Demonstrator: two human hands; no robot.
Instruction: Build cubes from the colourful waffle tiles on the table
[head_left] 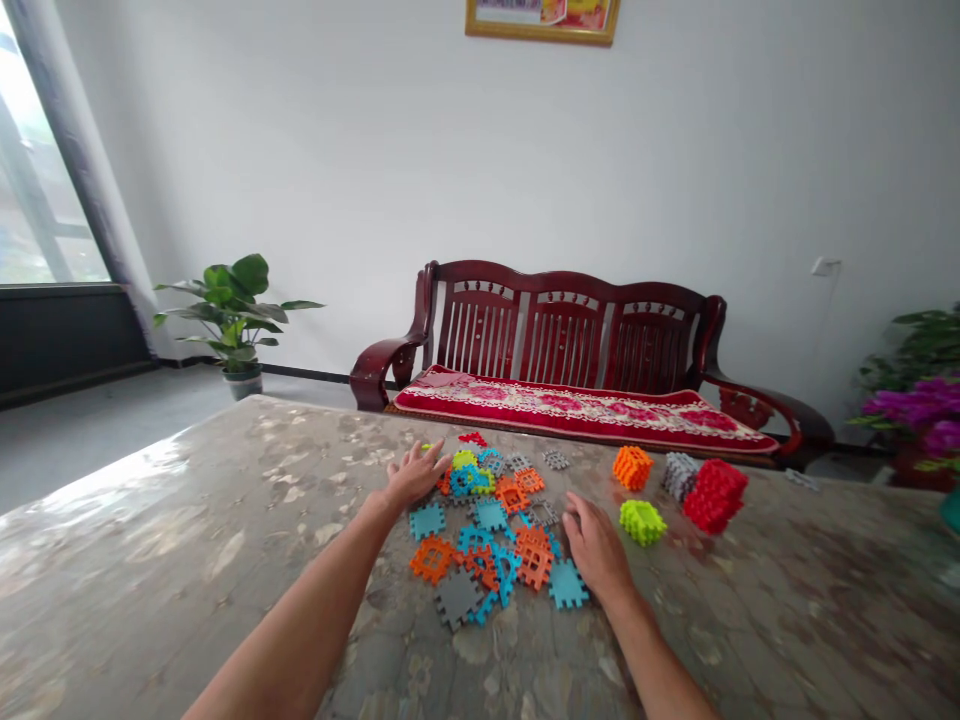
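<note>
My left hand [416, 474] lies at the far left edge of a loose pile of flat interlocking plastic tiles, its fingers spread and touching or just over the outer pieces. My right hand [598, 545] rests on the table at the pile's right side, fingers loosely bent and apart, with nothing visible in them. Nearest to it are a light blue tile [568, 584] and a grey openwork tile [543, 513]. Among the pile are an orange window tile [433, 559], an orange tile [534, 557], a solid grey tile [458, 597] and a light blue tile [427, 521].
Right of the pile stand tile stacks sorted by colour: orange [632, 467], yellow-green [642, 522], grey [681, 476] and red [715, 496]. A patterned cloth [225, 560] covers the table. Behind it is a wooden bench [570, 320]. Potted plants stand at left [241, 310] and right.
</note>
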